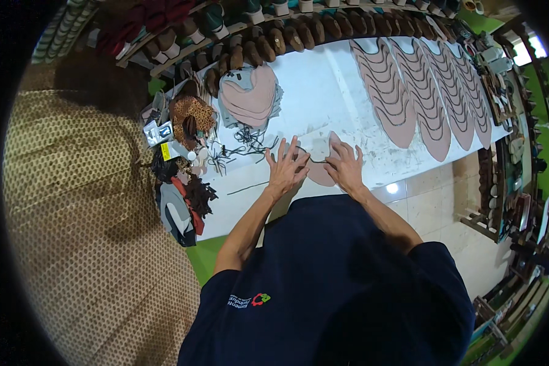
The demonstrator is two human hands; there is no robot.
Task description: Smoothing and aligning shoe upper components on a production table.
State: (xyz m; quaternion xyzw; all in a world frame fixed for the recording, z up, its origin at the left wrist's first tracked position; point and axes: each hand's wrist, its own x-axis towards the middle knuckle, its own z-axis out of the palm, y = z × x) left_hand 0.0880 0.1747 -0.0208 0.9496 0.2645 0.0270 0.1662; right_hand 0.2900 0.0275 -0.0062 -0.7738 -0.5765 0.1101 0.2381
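A pink curved flat piece (319, 173), like a shoe upper, lies at the table's near edge between my hands. A thin dark strip runs along its inner curve. My left hand (287, 169) rests at the piece's left side, fingers spread, fingertips near the strip's end. My right hand (346, 166) lies over the piece's right side, fingers apart and fingertips pressing down. Loose dark strips (250, 139) lie in a tangle left of my left hand, and one long strip (247, 188) lies alone nearer to me.
A stack of pink and grey cut pieces (250, 97) sits far left on the white table (317, 73). Overlapping edged pink pieces (384, 91) lie in rows at right. Brown shoe forms (293, 38) line the back. Material scraps (192, 119) and packets crowd the left edge.
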